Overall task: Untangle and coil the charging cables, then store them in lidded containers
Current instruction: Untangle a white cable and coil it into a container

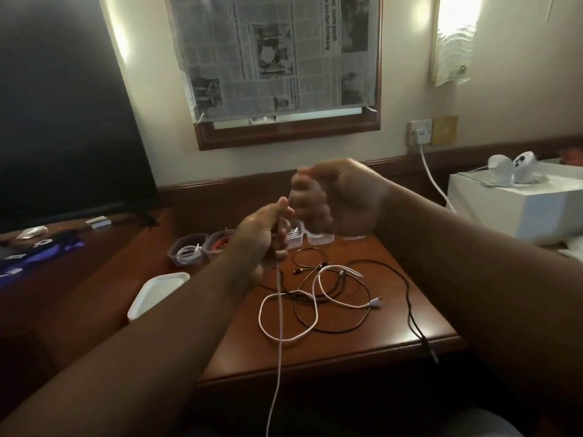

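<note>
My left hand (263,238) grips a white cable (279,326) that hangs straight down past the table's front edge. My right hand (325,197), blurred and with curled fingers, is just above and right of the left, holding the same cable's upper part. On the wooden table (362,335) lie a second white cable (328,291) in loose loops and tangled black cables (391,279). Small clear containers stand behind: one (187,250) holds a coiled white cable, one (217,244) a red cable, others (318,236) are partly hidden by my hands.
A white lid (157,293) lies left of the table on a brown surface. A dark screen (69,115) stands at the left. A white box (517,200) with white devices sits at the right, and a white power cord (433,175) runs from a wall socket.
</note>
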Demonstrator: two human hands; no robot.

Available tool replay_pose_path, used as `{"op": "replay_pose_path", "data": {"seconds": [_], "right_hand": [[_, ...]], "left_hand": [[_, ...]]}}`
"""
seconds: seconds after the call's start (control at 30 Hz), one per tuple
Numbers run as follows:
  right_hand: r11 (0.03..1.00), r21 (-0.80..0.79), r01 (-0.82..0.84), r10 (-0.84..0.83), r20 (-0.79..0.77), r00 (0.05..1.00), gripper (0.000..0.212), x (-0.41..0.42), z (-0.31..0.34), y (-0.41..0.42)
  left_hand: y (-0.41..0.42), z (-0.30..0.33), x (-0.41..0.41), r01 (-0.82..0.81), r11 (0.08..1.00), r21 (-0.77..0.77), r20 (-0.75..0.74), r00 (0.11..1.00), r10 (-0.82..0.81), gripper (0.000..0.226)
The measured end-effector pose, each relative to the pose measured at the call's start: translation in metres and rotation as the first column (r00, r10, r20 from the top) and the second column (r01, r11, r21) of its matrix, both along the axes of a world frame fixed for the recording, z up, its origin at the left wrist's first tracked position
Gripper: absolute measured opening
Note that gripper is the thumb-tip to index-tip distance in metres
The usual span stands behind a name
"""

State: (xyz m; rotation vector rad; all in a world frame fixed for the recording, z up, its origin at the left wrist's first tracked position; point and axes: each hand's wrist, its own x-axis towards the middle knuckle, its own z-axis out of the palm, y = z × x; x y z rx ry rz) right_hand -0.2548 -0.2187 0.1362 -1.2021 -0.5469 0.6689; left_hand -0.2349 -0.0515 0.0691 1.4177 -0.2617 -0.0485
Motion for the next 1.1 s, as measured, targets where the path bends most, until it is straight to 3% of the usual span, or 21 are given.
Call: {"op": "replay_pose_path", "data": {"seconds": [0.07, 0.1, 0.13, 0.17, 0.2, 0.23, 0.27, 0.33, 0.4, 0.47, 0.53, 0.63, 0.73, 0.8, 0.83, 0.87, 0.9, 0.93, 1.0, 1.07, 1.1], "right_hand": [[0.955, 0.268, 0.128, -0.123, -0.036, 0.992, 0.035, 0.0, 0.002, 0.007], [0.927, 0.288, 0.241, -0.264, 0.043, 0.964, 0.031, 0.001, 0.001, 0.01], [0.894, 0.227, 0.385, -0.434, 0.235, 0.869, 0.026, 0.005, -0.002, 0.01], [0.82, 0.117, 0.56, -0.528, 0.534, 0.66, 0.02, 0.011, -0.007, 0.007], [0.697, 0.007, 0.717, -0.412, 0.823, 0.392, 0.018, 0.016, -0.013, 0.003], [0.573, -0.099, 0.814, -0.146, 0.964, 0.221, 0.021, 0.02, -0.018, 0.0], [0.471, -0.215, 0.856, 0.104, 0.977, 0.187, 0.023, 0.024, -0.024, -0.003], [0.368, -0.41, 0.835, 0.279, 0.905, 0.321, 0.011, 0.024, -0.036, -0.004], [0.39, -0.516, 0.763, 0.181, 0.855, 0.486, 0.017, 0.025, -0.049, -0.001], [0.444, -0.613, 0.654, 0.047, 0.744, 0.666, 0.035, 0.023, -0.06, 0.004], [0.59, -0.685, 0.427, -0.034, 0.507, 0.861, 0.049, 0.02, -0.067, 0.006], [0.946, -0.324, 0.002, 0.014, 0.045, 0.999, 0.049, 0.013, -0.068, 0.01], [0.962, 0.262, 0.074, -0.031, -0.166, 0.986, 0.038, 0.005, -0.054, 0.024], [0.901, 0.327, 0.287, -0.285, -0.054, 0.957, 0.037, 0.009, -0.048, 0.028], [0.88, 0.23, 0.416, -0.459, 0.184, 0.869, 0.034, 0.015, -0.049, 0.027], [0.818, 0.083, 0.569, -0.521, 0.529, 0.67, 0.028, 0.021, -0.05, 0.024], [0.697, -0.063, 0.714, -0.357, 0.834, 0.421, 0.021, 0.027, -0.051, 0.019], [0.549, -0.201, 0.811, -0.041, 0.963, 0.267, 0.012, 0.031, -0.052, 0.014], [0.265, -0.389, 0.882, 0.441, 0.862, 0.248, 0.014, 0.038, -0.058, 0.007], [0.161, -0.516, 0.841, 0.554, 0.753, 0.356, 0.022, 0.041, -0.067, 0.006], [0.184, -0.633, 0.752, 0.474, 0.727, 0.496, 0.026, 0.039, -0.069, 0.007]], "left_hand": [[-0.01, -0.012, -0.011, 0.066, 0.994, -0.086, -0.082, 0.994, -0.073, 0.026], [-0.013, -0.017, -0.016, 0.085, 0.993, -0.082, -0.11, 0.989, -0.094, 0.025], [-0.015, -0.021, -0.02, 0.106, 0.993, -0.05, -0.119, 0.987, -0.111, 0.024], [-0.015, -0.023, -0.023, 0.128, 0.992, 0.014, -0.103, 0.987, -0.126, 0.022], [-0.012, -0.022, -0.024, 0.148, 0.983, 0.105, -0.077, 0.987, -0.141, 0.02], [-0.006, -0.02, -0.023, 0.158, 0.96, 0.231, -0.042, 0.987, -0.152, 0.019], [0.001, -0.016, -0.022, 0.147, 0.907, 0.394, 0.01, 0.986, -0.164, 0.019], [0.017, -0.007, -0.013, 0.013, 0.682, 0.731, 0.2, 0.952, -0.233, 0.019], [0.03, -0.002, 0.0, -0.223, 0.528, 0.82, 0.417, 0.864, -0.283, 0.012], [0.037, 0.0, 0.011, -0.33, 0.587, 0.74, 0.536, 0.815, -0.218, 0.005], [0.038, -0.005, 0.019, -0.295, 0.736, 0.61, 0.518, 0.851, -0.089, 0.002], [0.029, -0.028, 0.021, -0.011, 0.971, 0.238, 0.167, 0.986, -0.03, 0.007], [0.007, -0.052, 0.01, 0.113, 0.984, -0.135, -0.089, 0.988, -0.126, 0.008], [-0.007, -0.061, -0.002, 0.107, 0.985, -0.133, -0.164, 0.978, -0.128, 0.02], [-0.011, -0.062, -0.009, 0.114, 0.99, -0.078, -0.165, 0.978, -0.126, 0.027], [-0.012, -0.062, -0.012, 0.124, 0.992, -0.002, -0.139, 0.983, -0.124, 0.031], [-0.011, -0.06, -0.014, 0.118, 0.988, 0.103, -0.098, 0.989, -0.108, 0.029], [-0.007, -0.056, -0.014, 0.089, 0.969, 0.229, -0.051, 0.995, -0.08, 0.022], [0.006, -0.047, -0.007, -0.004, 0.888, 0.46, 0.076, 0.996, -0.035, 0.014], [0.02, -0.038, 0.002, -0.145, 0.811, 0.567, 0.283, 0.959, -0.027, 0.008], [0.026, -0.033, 0.006, -0.205, 0.808, 0.552, 0.362, 0.932, -0.01, 0.005]]}}
